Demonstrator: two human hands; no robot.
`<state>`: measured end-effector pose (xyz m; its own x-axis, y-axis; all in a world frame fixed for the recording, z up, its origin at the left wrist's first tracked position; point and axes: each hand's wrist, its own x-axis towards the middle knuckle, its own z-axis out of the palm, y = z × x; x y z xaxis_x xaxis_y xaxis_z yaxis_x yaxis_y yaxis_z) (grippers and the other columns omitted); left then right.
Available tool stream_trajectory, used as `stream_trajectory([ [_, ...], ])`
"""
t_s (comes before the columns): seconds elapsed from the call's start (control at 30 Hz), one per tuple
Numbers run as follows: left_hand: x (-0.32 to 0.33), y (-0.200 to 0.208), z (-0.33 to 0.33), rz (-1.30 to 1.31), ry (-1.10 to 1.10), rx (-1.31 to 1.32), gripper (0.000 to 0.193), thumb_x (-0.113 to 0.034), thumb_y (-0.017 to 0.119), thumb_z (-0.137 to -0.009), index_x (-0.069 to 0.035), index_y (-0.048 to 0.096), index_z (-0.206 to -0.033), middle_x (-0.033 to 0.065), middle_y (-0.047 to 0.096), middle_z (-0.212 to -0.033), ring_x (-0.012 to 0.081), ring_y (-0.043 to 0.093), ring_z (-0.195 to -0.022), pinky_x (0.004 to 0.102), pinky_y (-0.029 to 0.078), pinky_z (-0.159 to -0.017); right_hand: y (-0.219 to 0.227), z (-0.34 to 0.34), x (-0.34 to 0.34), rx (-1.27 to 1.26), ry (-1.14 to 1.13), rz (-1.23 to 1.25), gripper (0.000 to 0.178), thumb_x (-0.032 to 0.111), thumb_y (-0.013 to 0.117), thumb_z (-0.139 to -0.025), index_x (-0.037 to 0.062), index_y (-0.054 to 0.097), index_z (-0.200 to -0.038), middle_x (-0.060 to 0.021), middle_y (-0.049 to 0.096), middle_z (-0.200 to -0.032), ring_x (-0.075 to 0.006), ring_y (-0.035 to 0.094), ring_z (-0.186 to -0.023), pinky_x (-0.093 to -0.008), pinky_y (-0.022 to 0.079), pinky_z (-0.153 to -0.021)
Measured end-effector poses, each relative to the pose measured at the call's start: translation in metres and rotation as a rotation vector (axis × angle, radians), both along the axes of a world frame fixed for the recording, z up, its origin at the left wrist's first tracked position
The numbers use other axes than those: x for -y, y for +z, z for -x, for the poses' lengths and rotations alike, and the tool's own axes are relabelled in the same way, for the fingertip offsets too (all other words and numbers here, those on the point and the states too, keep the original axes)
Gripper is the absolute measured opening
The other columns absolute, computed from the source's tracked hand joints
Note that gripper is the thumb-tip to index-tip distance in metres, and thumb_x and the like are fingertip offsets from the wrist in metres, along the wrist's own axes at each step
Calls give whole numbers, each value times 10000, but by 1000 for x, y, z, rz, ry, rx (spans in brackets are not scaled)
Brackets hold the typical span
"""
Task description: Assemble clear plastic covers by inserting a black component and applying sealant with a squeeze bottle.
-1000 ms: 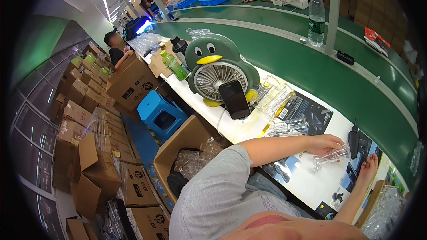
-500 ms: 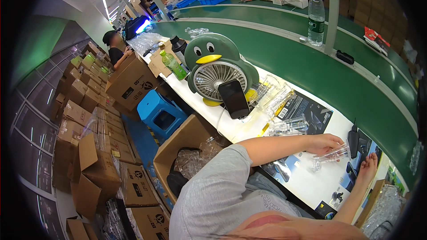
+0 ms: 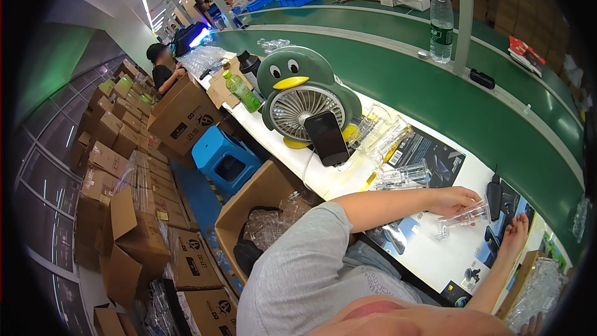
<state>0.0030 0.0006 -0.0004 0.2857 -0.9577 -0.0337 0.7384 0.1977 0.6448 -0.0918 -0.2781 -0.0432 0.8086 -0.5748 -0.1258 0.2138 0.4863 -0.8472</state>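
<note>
My left hand point(image 3: 459, 199) is closed on the edge of a clear plastic blister tray point(image 3: 463, 219), held low over the white tabletop point(image 3: 429, 236). My right hand point(image 3: 513, 235) rests at the right side of the table, its fingers loosely curled and apart, with nothing visible in them. Between and beyond my hands lies a black elongated device point(image 3: 494, 196) with a thin tip, on printed card point(image 3: 491, 236). More clear blister trays point(image 3: 404, 177) are piled to the left of my left hand, next to a dark printed sheet point(image 3: 429, 157).
A green penguin-shaped fan point(image 3: 305, 96) stands behind a phone point(image 3: 327, 139). The green conveyor point(image 3: 385, 56) carries a water bottle point(image 3: 441, 25). An open carton point(image 3: 249, 202) is at my left, a blue stool point(image 3: 225, 158) beyond. Clear plastic pieces point(image 3: 536, 292) fill a box at lower right; another person's hand point(image 3: 530, 325) is there.
Another person's hand has come into view at the lower right, by the box of plastic pieces. My hands and the tray have hardly moved.
</note>
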Motion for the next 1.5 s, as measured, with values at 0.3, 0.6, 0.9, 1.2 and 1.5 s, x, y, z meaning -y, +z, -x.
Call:
stream_trajectory([
  [0.3,3,-8,0,1,12,-32,241,-92,494,-886,18,462,-1098,165,572,-1009,247,600,-923,380,490,-858,-1,3,0,3,-14,-14,261,0,507,-822,56,522,-1076,2,522,-980,-55,506,-811,-178,401,-651],
  [0.6,-1,-2,-3,-50,-2,-4,290,-138,494,-898,0,454,-1150,119,577,-1014,200,584,-935,346,478,-811,49,39,2,285,-13,-183,316,-61,522,-799,-40,420,-1097,-97,460,-1031,-145,446,-893,-236,391,-693],
  [0.9,-5,-8,-6,-83,-32,-58,354,-219,513,-900,2,453,-1170,143,590,-1019,214,589,-941,328,472,-744,84,63,-16,264,-24,-206,293,-14,561,-778,-7,391,-1017,-62,338,-923,-146,355,-811,-243,325,-662],
  [1.2,-10,10,-17,-92,-63,-220,239,-150,514,-900,-7,458,-1084,137,607,-993,185,599,-919,282,472,-700,39,72,3,-34,-59,-260,261,70,390,-878,0,417,-1128,-79,447,-952,-153,355,-739,-233,336,-633],
  [1.5,-6,13,-21,-277,8,187,277,-42,632,-808,-30,480,-1040,73,568,-974,131,559,-879,263,450,-771,52,67,-5,-527,-473,-247,390,85,365,-898,-33,339,-1269,-135,456,-1163,-251,430,-1143,-298,427,-907],
])
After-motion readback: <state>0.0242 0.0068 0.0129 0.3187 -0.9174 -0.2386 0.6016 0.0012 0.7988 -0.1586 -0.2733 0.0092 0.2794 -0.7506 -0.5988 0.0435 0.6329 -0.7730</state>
